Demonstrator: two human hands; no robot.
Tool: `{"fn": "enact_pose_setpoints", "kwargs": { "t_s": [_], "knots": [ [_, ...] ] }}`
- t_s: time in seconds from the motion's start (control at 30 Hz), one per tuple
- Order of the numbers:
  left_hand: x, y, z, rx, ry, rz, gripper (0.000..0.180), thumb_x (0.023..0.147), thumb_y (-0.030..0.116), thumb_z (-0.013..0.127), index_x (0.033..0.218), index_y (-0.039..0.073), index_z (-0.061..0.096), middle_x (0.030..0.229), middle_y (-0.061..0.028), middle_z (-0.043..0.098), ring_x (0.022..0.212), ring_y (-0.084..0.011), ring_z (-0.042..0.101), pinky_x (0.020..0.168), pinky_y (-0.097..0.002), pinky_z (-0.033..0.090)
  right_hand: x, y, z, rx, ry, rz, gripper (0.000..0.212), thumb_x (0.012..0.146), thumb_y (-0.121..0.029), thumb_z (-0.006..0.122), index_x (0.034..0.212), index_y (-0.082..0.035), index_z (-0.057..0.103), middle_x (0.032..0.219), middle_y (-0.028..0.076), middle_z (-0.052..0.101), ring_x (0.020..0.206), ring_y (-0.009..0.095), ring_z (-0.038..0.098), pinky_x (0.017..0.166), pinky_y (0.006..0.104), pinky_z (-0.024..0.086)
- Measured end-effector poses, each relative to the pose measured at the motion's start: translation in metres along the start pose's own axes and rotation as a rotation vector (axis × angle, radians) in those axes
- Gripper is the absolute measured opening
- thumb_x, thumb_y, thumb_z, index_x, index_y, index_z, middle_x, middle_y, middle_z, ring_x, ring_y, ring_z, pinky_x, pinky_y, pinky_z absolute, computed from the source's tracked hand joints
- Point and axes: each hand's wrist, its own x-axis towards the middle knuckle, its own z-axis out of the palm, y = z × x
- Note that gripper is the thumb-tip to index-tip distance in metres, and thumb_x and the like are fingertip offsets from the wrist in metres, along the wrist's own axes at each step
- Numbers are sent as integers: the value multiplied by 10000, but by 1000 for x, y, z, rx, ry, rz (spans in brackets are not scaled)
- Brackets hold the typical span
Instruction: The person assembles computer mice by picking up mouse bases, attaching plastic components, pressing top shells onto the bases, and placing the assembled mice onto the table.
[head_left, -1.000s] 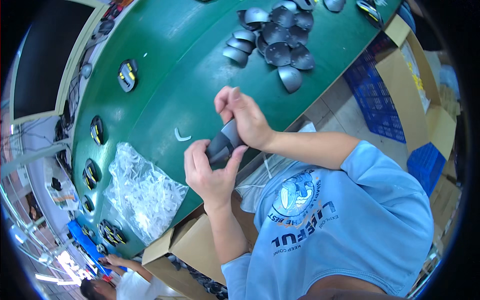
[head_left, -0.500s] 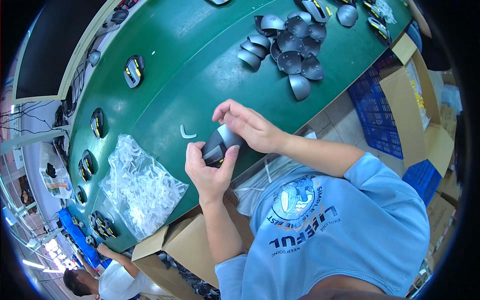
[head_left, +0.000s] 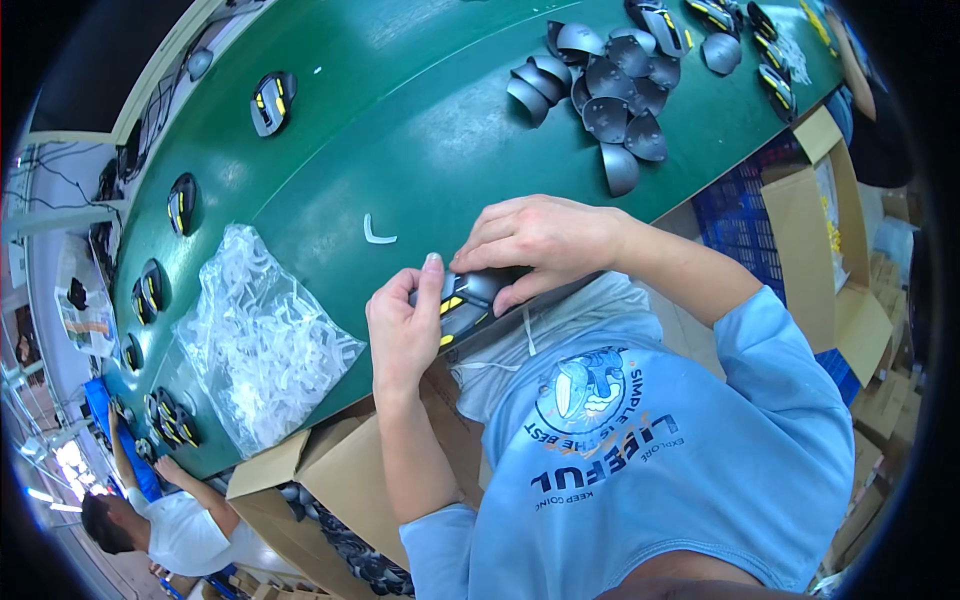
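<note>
Both hands (head_left: 470, 290) gripping black mouse (head_left: 462, 303), lengthwise left-right

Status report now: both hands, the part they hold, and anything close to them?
Left hand and right hand both grip black-and-yellow mouse. Held over the green belt edge. White curved clip lies nearby, apart.

At the near edge of the green table (head_left: 400, 120), your left hand (head_left: 402, 330) and right hand (head_left: 535, 243) together grip a black-and-yellow mouse body (head_left: 462, 303), with a white curved clip (head_left: 377, 234) just beyond it, a clear bag of clips (head_left: 262, 340) to its left and grey shells (head_left: 600, 100) piled far beyond.
</note>
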Motion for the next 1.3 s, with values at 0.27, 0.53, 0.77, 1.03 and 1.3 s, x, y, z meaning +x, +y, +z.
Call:
{"fn": "enact_pose_setpoints", "kwargs": {
  "t_s": [0.27,0.53,0.77,1.03,1.3],
  "knots": [
    [-7,-12,12,578,421,569,356,878,299,732,1106,32,674,1168,-170,592,1079,-357,523,905,-453,436,-7,8,17,-106,135,41,499,765,-291,842,1182,-62,693,1160,98,725,1082,294,670,877,407,553],
    [-12,-35,-1,517,273,674,720,746,511,821,1244,21,648,1159,-160,595,1075,-348,506,936,-460,431,-4,10,15,-226,59,93,535,777,-404,809,1229,-133,712,1200,14,727,1211,264,614,1113,547,374],
    [1,-27,-6,641,174,699,759,651,343,923,1239,5,581,1171,-175,584,1073,-366,521,912,-464,454,-9,19,16,-255,27,167,545,774,-440,811,1235,-166,714,1236,-9,710,1257,221,590,1175,581,296],
    [-13,-2,27,534,322,1051,715,663,149,863,1272,8,516,1165,-183,594,907,-364,590,751,-459,500,2,-12,32,791,448,565,387,1064,-341,524,1006,-16,726,820,64,686,769,137,618,741,305,487],
    [-17,21,44,480,215,961,730,653,198,904,1249,18,523,1120,-165,604,871,-349,601,735,-454,512,-1,-1,30,521,635,546,622,1078,-404,490,610,-2,568,522,-12,450,527,77,381,485,316,345]
  ]
}}
